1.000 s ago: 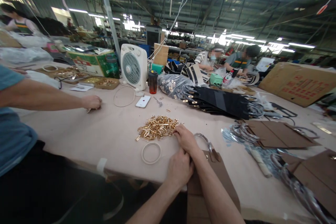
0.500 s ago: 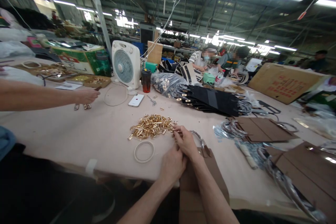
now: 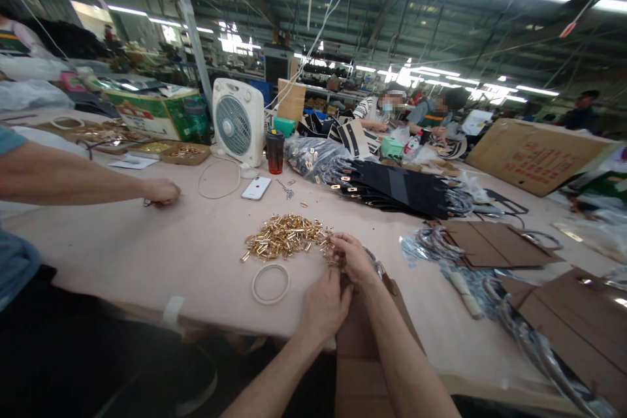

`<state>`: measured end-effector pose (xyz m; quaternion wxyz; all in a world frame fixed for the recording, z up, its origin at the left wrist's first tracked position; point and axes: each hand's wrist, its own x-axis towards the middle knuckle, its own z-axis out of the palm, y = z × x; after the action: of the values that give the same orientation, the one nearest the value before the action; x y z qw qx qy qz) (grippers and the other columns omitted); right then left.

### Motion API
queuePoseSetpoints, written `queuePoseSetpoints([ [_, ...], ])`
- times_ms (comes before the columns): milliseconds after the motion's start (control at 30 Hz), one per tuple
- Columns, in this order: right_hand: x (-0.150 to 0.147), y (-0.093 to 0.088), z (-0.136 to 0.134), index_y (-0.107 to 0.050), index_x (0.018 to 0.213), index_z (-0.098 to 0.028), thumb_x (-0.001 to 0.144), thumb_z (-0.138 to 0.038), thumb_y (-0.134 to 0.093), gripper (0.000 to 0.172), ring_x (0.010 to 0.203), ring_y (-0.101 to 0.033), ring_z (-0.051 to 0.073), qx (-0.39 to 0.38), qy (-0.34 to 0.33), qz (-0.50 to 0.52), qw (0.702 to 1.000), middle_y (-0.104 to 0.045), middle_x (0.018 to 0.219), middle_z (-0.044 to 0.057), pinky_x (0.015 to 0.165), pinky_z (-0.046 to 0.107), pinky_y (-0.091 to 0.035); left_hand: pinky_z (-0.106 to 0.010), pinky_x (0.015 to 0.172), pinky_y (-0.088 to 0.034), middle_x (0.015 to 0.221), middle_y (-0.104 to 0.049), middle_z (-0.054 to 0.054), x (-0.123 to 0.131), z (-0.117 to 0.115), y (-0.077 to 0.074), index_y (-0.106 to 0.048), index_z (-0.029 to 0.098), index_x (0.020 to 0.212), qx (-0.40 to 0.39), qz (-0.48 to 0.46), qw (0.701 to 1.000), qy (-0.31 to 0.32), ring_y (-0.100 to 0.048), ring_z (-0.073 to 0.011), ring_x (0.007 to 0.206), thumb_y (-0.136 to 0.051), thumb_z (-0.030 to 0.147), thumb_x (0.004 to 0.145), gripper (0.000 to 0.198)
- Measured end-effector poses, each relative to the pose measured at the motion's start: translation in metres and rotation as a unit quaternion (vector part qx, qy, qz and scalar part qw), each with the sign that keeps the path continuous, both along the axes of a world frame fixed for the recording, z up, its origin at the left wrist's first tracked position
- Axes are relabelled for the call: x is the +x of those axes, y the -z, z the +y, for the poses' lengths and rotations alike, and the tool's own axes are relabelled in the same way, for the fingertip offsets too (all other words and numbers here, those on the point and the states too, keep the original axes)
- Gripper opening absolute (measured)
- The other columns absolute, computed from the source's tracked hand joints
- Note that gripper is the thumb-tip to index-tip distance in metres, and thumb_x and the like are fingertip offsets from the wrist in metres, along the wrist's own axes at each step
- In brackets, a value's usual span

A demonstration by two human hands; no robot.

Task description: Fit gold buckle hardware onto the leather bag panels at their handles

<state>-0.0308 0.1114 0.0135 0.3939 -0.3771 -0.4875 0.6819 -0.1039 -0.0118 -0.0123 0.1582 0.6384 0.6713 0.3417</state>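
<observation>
A heap of small gold metal pieces [image 3: 287, 236] lies on the pale tabletop. My right hand [image 3: 350, 255] is at the heap's right edge, its fingers bent together near a few gold pieces; what they pinch is too small to name. Just below it, my left hand [image 3: 326, 305] is closed at the upper edge of a brown bag panel [image 3: 365, 346], and its fingertips are partly hidden. The panel hangs over the table's front edge under my right forearm. A wrapped handle shows behind my right wrist.
A tape ring [image 3: 271, 284] lies left of my hands. Behind are a phone [image 3: 256, 187], a dark cup [image 3: 275, 151] and a fan [image 3: 238, 121]. Another person's hand [image 3: 164, 192] is at the left. Brown panels [image 3: 494, 243] and black straps [image 3: 392, 184] lie to the right.
My right hand has lifted slightly apart from my left hand, its fingers shifted at the heap's edge. The other person's hand has moved slightly down and left.
</observation>
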Motion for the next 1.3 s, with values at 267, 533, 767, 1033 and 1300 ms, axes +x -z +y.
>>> queuePoseSetpoints([
  [267, 0.019, 0.003, -0.011, -0.07, 0.103, -0.024, 0.069, -0.035, -0.088, 0.04, 0.064, -0.066, 0.012, -0.045, 0.008, 0.041, 0.998, -0.074, 0.081, -0.002, 0.056, 0.021, -0.046, -0.041, 0.099, -0.055, 0.13, -0.071, -0.013, -0.012, 0.017, 0.015, -0.048, 0.019, 0.147, 0.078, -0.242, 0.964, -0.082, -0.071, -0.0244, 0.112, -0.051, 0.036, 0.103, 0.047],
  [533, 0.028, 0.003, -0.014, -0.078, 0.105, -0.02, 0.07, -0.029, -0.088, 0.037, 0.065, -0.066, 0.011, -0.065, -0.038, 0.049, 0.996, -0.078, 0.085, 0.002, 0.057, 0.02, -0.05, -0.03, 0.067, -0.062, 0.099, -0.08, -0.006, -0.02, 0.016, 0.016, -0.065, 0.019, 0.132, 0.057, -0.378, 0.923, -0.034, -0.074, -0.0181, 0.069, -0.054, 0.051, 0.101, 0.046],
  [767, 0.035, -0.002, -0.024, -0.078, 0.105, -0.02, 0.075, -0.037, -0.086, 0.036, 0.067, -0.068, 0.012, -0.064, -0.053, 0.049, 0.995, -0.076, 0.086, 0.003, 0.059, 0.022, -0.053, -0.029, 0.066, -0.064, 0.09, -0.08, -0.005, -0.023, 0.016, 0.015, -0.074, 0.019, 0.114, 0.08, -0.415, 0.905, -0.048, -0.075, -0.0187, 0.069, -0.061, 0.05, 0.097, 0.038],
  [1033, 0.037, 0.004, -0.044, -0.08, 0.114, -0.022, 0.071, -0.044, -0.091, 0.05, 0.068, -0.063, 0.012, 0.0, -0.001, 0.007, 1.0, -0.075, 0.083, 0.0, 0.068, 0.026, -0.053, -0.032, 0.076, -0.066, 0.097, -0.082, -0.007, -0.022, 0.014, 0.017, -0.076, 0.019, 0.11, 0.085, -0.43, 0.898, -0.037, -0.079, -0.0215, 0.082, -0.069, 0.044, 0.093, 0.031],
  [1300, 0.05, 0.004, -0.063, -0.078, 0.118, -0.018, 0.079, -0.041, -0.084, 0.046, 0.068, -0.063, 0.014, 0.016, 0.004, -0.034, 0.999, -0.073, 0.077, 0.001, 0.069, 0.027, -0.052, -0.032, 0.083, -0.064, 0.103, -0.08, -0.007, -0.023, 0.011, 0.018, -0.077, 0.02, 0.107, 0.113, -0.369, 0.922, -0.029, -0.077, -0.0201, 0.089, -0.068, 0.041, 0.095, 0.026],
])
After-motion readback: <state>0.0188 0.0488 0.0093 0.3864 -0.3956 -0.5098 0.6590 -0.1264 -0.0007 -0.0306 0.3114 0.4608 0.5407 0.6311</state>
